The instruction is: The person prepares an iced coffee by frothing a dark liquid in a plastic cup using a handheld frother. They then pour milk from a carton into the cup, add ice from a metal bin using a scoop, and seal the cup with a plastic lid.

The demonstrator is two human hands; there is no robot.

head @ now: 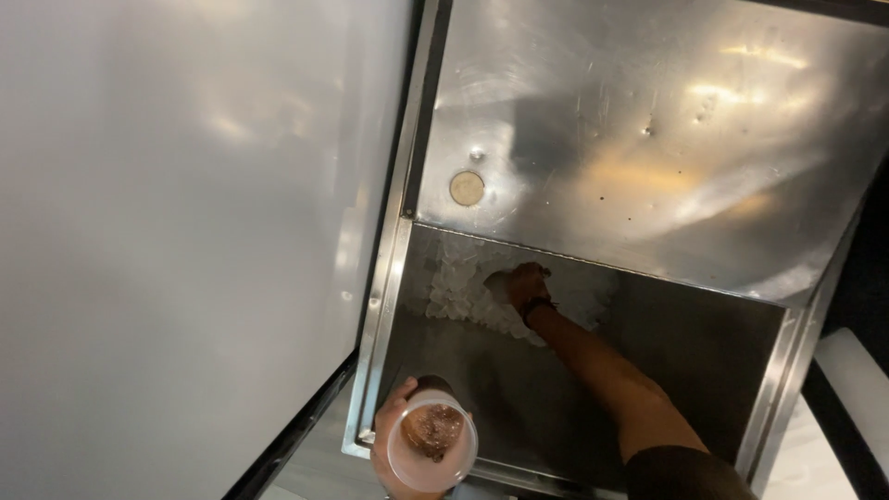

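My left hand (394,444) holds a clear plastic cup (431,450) with a brown drink in it, at the front left corner of an open steel ice bin (704,370). My right hand (523,281) reaches deep into the bin and rests in a pile of ice cubes (458,287) at its back. A dark band sits on that wrist. The fingers are buried in the ice, so whether they hold anything is hidden.
The bin's raised steel lid (648,130) stands behind the opening, with a round fitting (467,188) near its lower left. A large pale panel (176,231) fills the left side. The bin's metal rim (384,306) runs along the left edge.
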